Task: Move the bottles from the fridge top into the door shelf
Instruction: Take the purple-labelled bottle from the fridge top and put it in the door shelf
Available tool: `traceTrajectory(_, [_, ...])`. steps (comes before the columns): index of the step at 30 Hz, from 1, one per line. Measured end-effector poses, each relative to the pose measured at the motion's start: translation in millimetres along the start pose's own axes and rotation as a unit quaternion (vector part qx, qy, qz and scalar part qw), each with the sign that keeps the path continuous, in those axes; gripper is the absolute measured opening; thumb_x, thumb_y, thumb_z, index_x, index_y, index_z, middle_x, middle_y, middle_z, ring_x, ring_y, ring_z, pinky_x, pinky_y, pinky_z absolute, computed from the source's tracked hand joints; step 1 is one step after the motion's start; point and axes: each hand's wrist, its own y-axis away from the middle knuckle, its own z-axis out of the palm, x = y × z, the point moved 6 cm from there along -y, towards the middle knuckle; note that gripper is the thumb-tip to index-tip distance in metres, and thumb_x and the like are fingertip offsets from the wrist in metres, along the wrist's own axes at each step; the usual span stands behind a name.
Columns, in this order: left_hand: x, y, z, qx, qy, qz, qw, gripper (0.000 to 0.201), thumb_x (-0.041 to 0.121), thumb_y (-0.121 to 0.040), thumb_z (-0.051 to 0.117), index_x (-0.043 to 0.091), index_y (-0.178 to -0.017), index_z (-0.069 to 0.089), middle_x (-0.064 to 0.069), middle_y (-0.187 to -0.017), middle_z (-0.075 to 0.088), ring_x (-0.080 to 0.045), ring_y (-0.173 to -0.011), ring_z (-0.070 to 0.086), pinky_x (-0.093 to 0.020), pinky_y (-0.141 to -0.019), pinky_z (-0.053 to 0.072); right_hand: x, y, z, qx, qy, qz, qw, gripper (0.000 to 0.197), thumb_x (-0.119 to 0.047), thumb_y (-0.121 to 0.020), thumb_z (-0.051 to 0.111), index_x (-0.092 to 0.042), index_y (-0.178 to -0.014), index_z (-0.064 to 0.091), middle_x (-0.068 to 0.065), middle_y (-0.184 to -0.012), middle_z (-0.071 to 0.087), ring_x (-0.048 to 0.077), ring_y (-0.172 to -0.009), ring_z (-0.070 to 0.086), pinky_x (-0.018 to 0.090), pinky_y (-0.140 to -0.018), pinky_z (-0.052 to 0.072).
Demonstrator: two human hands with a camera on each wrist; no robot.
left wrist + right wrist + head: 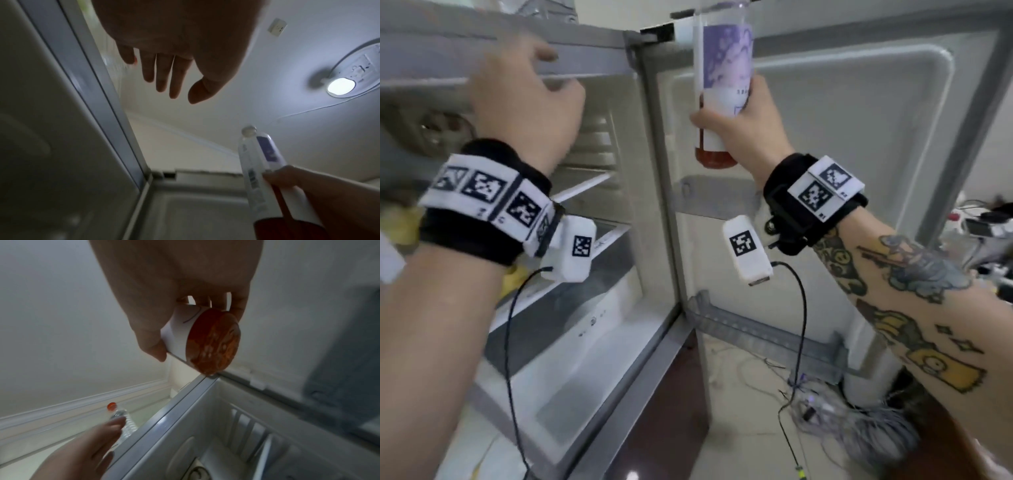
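Fridge (592, 164) is open, door (842, 144) swung wide to our right, so the inner liner faces us and both arms have room to work.

Door shelf (767, 334) sits low on the door: a grey rail, nothing visible in it. That's the target, well below both hands.

Right hand (743, 126) holds the labelled bottle (722, 85) upright in front of the door's top edge. Fingers and thumb wrap round the lower body, just above the reddish liquid at the base. The right wrist view confirms it: fingers curled round the wall, orange-red bottom exposed. A low grip makes sense to us, since it keeps the bottle vertical for a straight drop behind the rail. Cap end runs out of the head view.

Left hand (524, 89) is up at the fridge's top edge, holding nothing. Left wrist view shows its fingers (162, 73) extended, close together, thumb apart. Looks like a reach for the next bottle.

That one is the clear bottle (123, 423) with the orange cap (111, 406), on the fridge top just beyond the left fingertips. We can't tell if they touch it.

Our read: one bottle in transit, one up top, none shelved yet.
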Motion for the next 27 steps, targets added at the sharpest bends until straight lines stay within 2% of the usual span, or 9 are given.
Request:
traceTrajectory(5, [39, 44, 106, -0.192, 0.011, 0.043, 0.98, 0.044, 0.028, -0.082, 0.059, 0.014, -0.124, 0.058, -0.009, -0.127, 0.063, -0.028, -0.119, 0.055, -0.033, -0.102, 0.041, 43, 35, -52, 0.035, 0.007, 0.058, 0.998, 0.051, -0.014, -0.077, 0.077, -0.014, -0.118, 0.048, 0.007, -0.106, 0.064, 0.01, -0.078, 0.064, 0.011, -0.047, 0.049])
traceTrajectory(7, [48, 63, 143, -0.246, 0.006, 0.064, 0.967, 0.049, 0.028, -0.082, 0.06, 0.013, -0.129, 0.055, -0.01, -0.132, 0.059, -0.029, -0.123, 0.052, -0.033, -0.104, 0.038, 63, 48, -72, 0.056, 0.025, 0.074, 0.995, 0.051, -0.016, -0.076, 0.077, -0.016, -0.118, 0.048, 0.003, -0.105, 0.066, 0.011, -0.083, 0.066, 0.017, -0.055, 0.053])
traceTrajectory(9, [50, 81, 177, -0.29, 0.005, 0.066, 0.955, 0.054, 0.03, -0.081, 0.059, 0.014, -0.132, 0.052, -0.011, -0.135, 0.057, -0.03, -0.125, 0.05, -0.036, -0.105, 0.038, 88, 62, -91, 0.069, 0.07, 0.095, 0.991, 0.056, -0.022, -0.073, 0.078, -0.018, -0.12, 0.048, -0.001, -0.104, 0.067, 0.012, -0.089, 0.068, 0.028, -0.069, 0.058])
traceTrajectory(11, [47, 91, 197, -0.311, -0.006, 0.063, 0.948, 0.056, 0.034, -0.08, 0.06, 0.016, -0.132, 0.051, -0.012, -0.133, 0.057, -0.031, -0.122, 0.052, -0.038, -0.104, 0.04, 114, 76, -101, 0.072, 0.095, 0.121, 0.986, 0.057, -0.025, -0.072, 0.079, -0.02, -0.119, 0.047, -0.002, -0.102, 0.067, 0.014, -0.09, 0.068, 0.034, -0.076, 0.06])
traceTrajectory(14, [48, 107, 221, -0.339, -0.001, 0.073, 0.938, 0.059, 0.039, -0.079, 0.061, 0.018, -0.133, 0.05, -0.011, -0.135, 0.055, -0.03, -0.123, 0.051, -0.043, -0.104, 0.039, 156, 97, -120, 0.084, 0.116, 0.164, 0.976, 0.055, -0.025, -0.071, 0.079, -0.022, -0.116, 0.047, -0.001, -0.099, 0.067, 0.016, -0.089, 0.068, 0.04, -0.074, 0.061])
traceTrajectory(19, [46, 121, 241, -0.342, -0.014, 0.105, 0.934, 0.058, 0.04, -0.082, 0.059, 0.019, -0.134, 0.048, -0.008, -0.138, 0.052, -0.029, -0.128, 0.046, -0.043, -0.105, 0.035, 226, 126, -138, 0.1, 0.166, 0.219, 0.956, 0.055, -0.026, -0.071, 0.08, -0.025, -0.113, 0.045, -0.009, -0.096, 0.064, 0.008, -0.085, 0.064, 0.024, -0.07, 0.053])
traceTrajectory(21, [46, 125, 247, -0.335, -0.012, 0.116, 0.935, 0.056, 0.039, -0.082, 0.059, 0.019, -0.134, 0.049, -0.007, -0.138, 0.052, -0.028, -0.13, 0.044, -0.043, -0.106, 0.033, 257, 135, -141, 0.104, 0.18, 0.249, 0.946, 0.056, -0.025, -0.069, 0.081, -0.024, -0.113, 0.045, -0.005, -0.099, 0.065, 0.013, -0.089, 0.064, 0.027, -0.073, 0.054])
traceTrajectory(25, [43, 128, 250, -0.305, 0.006, 0.122, 0.945, 0.053, 0.038, -0.082, 0.06, 0.019, -0.131, 0.051, -0.005, -0.137, 0.053, -0.026, -0.131, 0.042, -0.043, -0.107, 0.032, 305, 146, -148, 0.119, 0.204, 0.302, 0.924, 0.057, -0.021, -0.069, 0.082, -0.016, -0.113, 0.045, 0.002, -0.103, 0.063, 0.021, -0.088, 0.061, 0.024, -0.065, 0.046])
traceTrajectory(27, [41, 130, 253, -0.293, 0.008, 0.123, 0.948, 0.053, 0.038, -0.081, 0.061, 0.018, -0.129, 0.052, -0.005, -0.136, 0.054, -0.026, -0.131, 0.041, -0.041, -0.107, 0.032, 327, 150, -150, 0.122, 0.209, 0.324, 0.915, 0.058, -0.021, -0.07, 0.083, -0.013, -0.114, 0.045, 0.004, -0.104, 0.061, 0.023, -0.091, 0.061, 0.024, -0.069, 0.045])
